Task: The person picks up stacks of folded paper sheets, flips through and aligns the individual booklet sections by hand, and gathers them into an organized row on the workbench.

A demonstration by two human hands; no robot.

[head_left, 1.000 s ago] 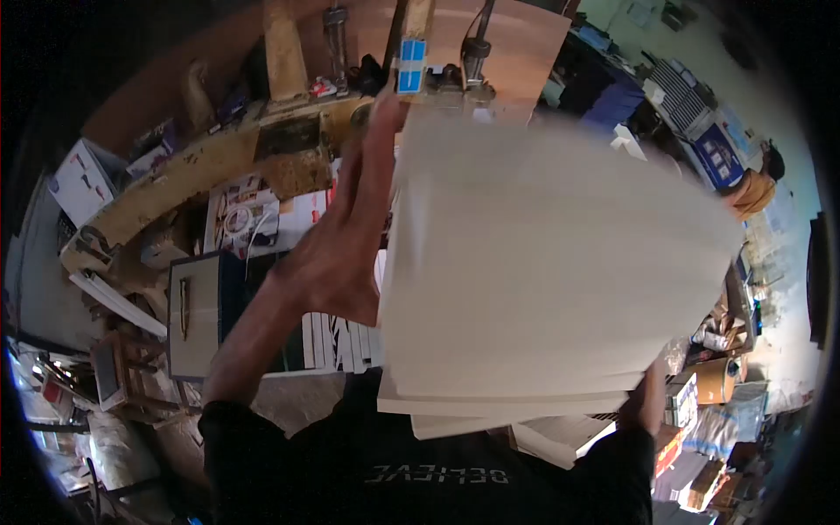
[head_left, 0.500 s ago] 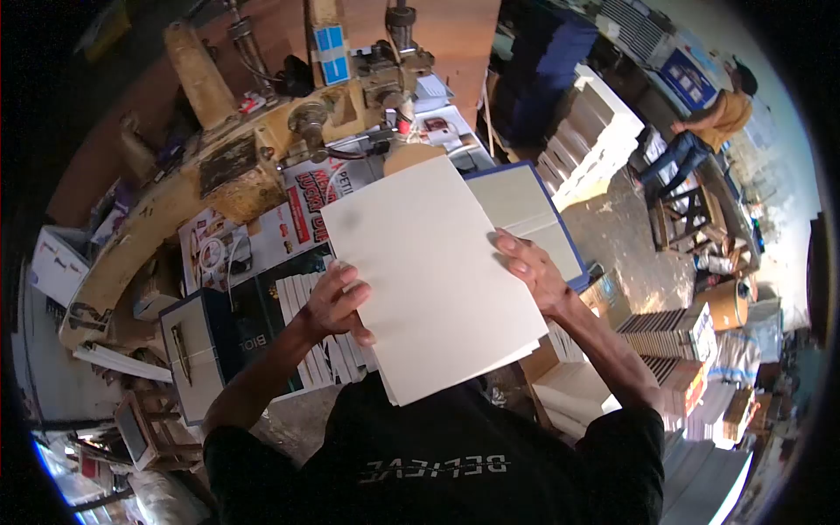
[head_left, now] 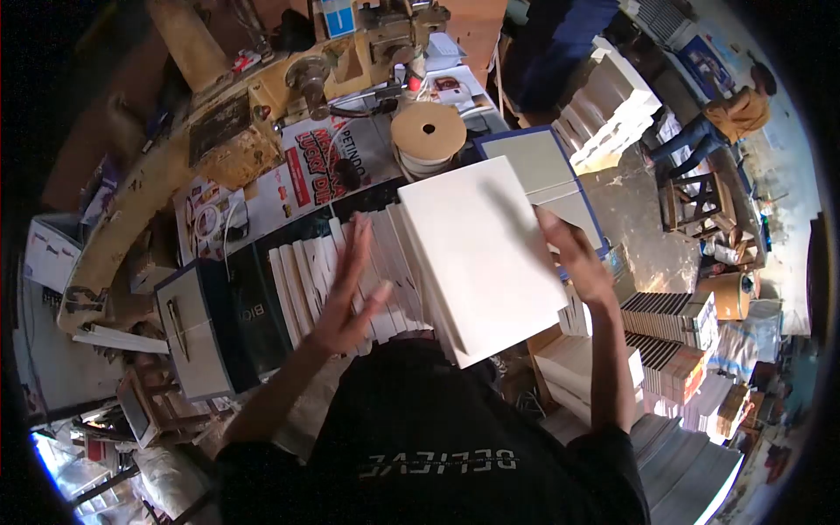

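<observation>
A white, coverless block of paper [head_left: 486,249] leans at the right end of a row of similar paper blocks [head_left: 306,271] on the work table. My left hand [head_left: 346,302] is open above the row, left of the white block and apart from it, fingers spread. At the block's right edge is my right hand [head_left: 577,258], its fingers stretched out; whether they touch the edge I cannot tell. Behind the block lies an open blue-edged cover board [head_left: 525,162]. Another dark cover [head_left: 249,306], with a pen [head_left: 178,328] on its pale board, lies at the left.
A spool with a brown disc [head_left: 429,129] stands behind the block. Farther back is an old machine [head_left: 227,136] with a curved frame. Stacked books [head_left: 669,328] and paper piles [head_left: 691,464] stand at the right. A person [head_left: 726,122] is near a wooden stool [head_left: 700,206] in the back right.
The white block has gone from between both hands onto the right end of the row. My left hand has let go and moved away with fingers spread; my right hand has loosened.
</observation>
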